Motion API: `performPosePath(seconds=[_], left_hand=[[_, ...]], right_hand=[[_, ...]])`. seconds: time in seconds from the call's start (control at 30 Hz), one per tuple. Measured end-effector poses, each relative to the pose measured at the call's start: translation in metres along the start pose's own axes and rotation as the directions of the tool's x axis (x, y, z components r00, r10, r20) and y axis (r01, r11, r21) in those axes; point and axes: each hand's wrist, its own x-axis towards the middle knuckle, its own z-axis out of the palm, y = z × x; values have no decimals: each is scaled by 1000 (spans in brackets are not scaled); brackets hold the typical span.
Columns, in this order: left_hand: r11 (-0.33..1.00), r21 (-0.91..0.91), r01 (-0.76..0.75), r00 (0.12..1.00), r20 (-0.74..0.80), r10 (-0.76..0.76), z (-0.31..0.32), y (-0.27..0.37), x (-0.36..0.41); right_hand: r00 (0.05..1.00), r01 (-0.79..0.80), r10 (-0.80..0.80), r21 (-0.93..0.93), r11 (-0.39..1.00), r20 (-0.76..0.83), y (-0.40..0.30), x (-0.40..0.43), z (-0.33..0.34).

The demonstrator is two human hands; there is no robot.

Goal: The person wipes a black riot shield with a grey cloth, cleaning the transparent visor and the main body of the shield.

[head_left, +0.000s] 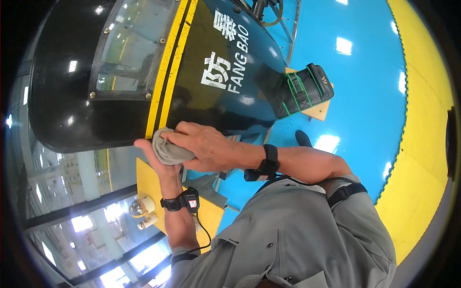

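Note:
A folded grey cloth (172, 153) is between my two hands at the near edge of a large black riot shield (212, 111). My right hand (207, 144) grips the cloth from above with bent fingers. Under it, my left hand (158, 166) holds the cloth against its palm, with the thumb stretched out past the shield's lower edge. Most of the left fingers are hidden. The shield has a clear window (131, 50) fixed with bolts, two yellow stripes (171, 72) and white lettering. Both wrists wear black straps with small devices.
A black strike pad with green trim (306, 91) lies on a wooden board (318, 111) to the right. At lower left, a yellow tabletop (212, 212) bears a cup-like container (144, 206) and a small bottle (147, 221). Yellow mats (421, 108) border the blue floor (360, 90).

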Motion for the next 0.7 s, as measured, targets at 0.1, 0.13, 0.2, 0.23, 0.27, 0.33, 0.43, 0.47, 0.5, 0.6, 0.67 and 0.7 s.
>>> performPosePath(seconds=[0.1, 0.13, 0.2, 0.23, 0.27, 0.33, 0.43, 0.47, 0.5, 0.6, 0.67, 0.7], left_hand=[[967, 249, 47, 962, -270, 23, 17, -3, 4], [961, 276, 30, 958, -282, 51, 18, -5, 5], [960, 281, -5, 964, -254, 79, 22, -6, 8], [958, 285, -29, 970, -224, 96, 23, -6, 8], [957, 288, -16, 970, -228, 85, 19, -5, 7], [948, 316, -33, 968, -224, 109, 26, -4, 8], [968, 238, -84, 971, -200, 134, 34, -7, 10], [953, 266, -145, 963, -185, 198, 29, -11, 11], [933, 296, -203, 950, -170, 261, 29, -13, 12], [941, 255, -224, 942, -193, 276, 31, -14, 10], [934, 271, -231, 930, -220, 294, 32, -15, 10], [930, 281, -236, 924, -230, 304, 34, -15, 10]], right_hand=[[992, 2, 32, -267, 964, 123, 12, -8, -3], [995, -9, 35, -268, 963, 90, 12, -11, -2], [997, 19, 2, -284, 959, 76, 11, -9, -1], [998, 36, -20, -300, 953, 55, 9, -8, -2], [998, 46, -28, -304, 952, 63, 9, -8, -2], [998, 31, -8, -366, 930, 65, 13, -7, -5], [1000, -1, 6, -400, 917, 12, 28, -15, -21], [1000, -24, 15, -388, 921, -26, 34, -18, -29], [1000, -19, 10, -396, 918, -24, 41, -20, -38], [984, -123, 67, -366, 922, -162, 70, -25, -66], [943, -203, 73, -388, 899, -324, 98, -24, -85], [920, -280, 127, -394, 875, -371, 109, -23, -95]])
